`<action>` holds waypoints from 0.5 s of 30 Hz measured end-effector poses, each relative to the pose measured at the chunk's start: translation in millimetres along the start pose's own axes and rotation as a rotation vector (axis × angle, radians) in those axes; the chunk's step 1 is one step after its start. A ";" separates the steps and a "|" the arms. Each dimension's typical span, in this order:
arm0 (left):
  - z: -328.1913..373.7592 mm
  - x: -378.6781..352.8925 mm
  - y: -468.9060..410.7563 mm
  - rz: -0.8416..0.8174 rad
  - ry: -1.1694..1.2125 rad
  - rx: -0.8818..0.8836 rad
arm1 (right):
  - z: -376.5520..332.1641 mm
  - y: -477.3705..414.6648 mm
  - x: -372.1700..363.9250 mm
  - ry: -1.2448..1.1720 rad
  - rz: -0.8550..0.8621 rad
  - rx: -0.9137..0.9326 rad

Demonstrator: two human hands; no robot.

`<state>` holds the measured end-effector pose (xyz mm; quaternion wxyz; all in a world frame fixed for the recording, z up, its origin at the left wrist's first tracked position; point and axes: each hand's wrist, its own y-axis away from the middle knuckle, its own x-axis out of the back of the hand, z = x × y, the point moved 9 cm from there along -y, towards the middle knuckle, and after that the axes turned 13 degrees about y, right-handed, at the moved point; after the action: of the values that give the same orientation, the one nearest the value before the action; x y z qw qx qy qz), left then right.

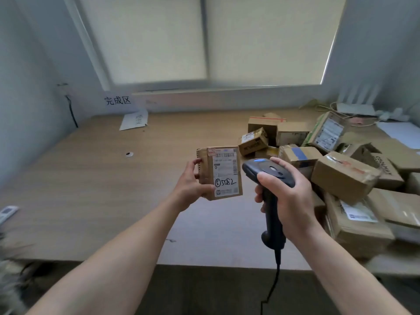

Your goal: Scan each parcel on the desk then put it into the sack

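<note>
holding parcel [221, 172] in left hand [189, 185], scanner [268, 176] just right.

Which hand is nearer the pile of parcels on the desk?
Right. The right hand, gripping the scanner, is just beside the pile of parcels. The left hand holds a small parcel further left, beyond the scanner.

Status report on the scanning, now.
Left hand holds small parcel, label up. Right hand grips scanner beside it. Parcel pile waits right. Nothing blocking.
</note>
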<state>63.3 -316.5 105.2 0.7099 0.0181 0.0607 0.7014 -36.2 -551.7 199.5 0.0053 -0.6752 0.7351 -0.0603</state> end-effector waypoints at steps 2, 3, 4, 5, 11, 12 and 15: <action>11.5 17.8 16.4 0.031 0.025 -0.026 | -9.1 8.9 -16.0 -0.014 -0.033 0.020; 16.2 27.0 23.6 0.047 0.036 -0.039 | -14.3 13.1 -24.0 -0.019 -0.051 0.033; 20.0 36.2 30.6 0.063 0.043 -0.049 | -19.1 17.1 -32.2 -0.019 -0.069 0.046; 23.4 45.1 37.2 0.076 0.050 -0.058 | -24.2 21.4 -40.8 -0.018 -0.088 0.058; 39.1 104.8 78.0 0.165 0.071 -0.084 | -43.2 45.3 -93.0 -0.016 -0.175 0.100; 41.6 115.5 84.7 0.177 0.075 -0.092 | -44.8 49.0 -103.0 -0.023 -0.185 0.104; 48.2 149.0 105.2 0.204 0.089 -0.111 | -46.2 59.8 -135.0 -0.043 -0.214 0.098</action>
<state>-34.6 -163.3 155.6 0.6314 -0.0466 0.0511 0.7724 -87.8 -409.0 229.6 0.0476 -0.7499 0.6548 -0.0816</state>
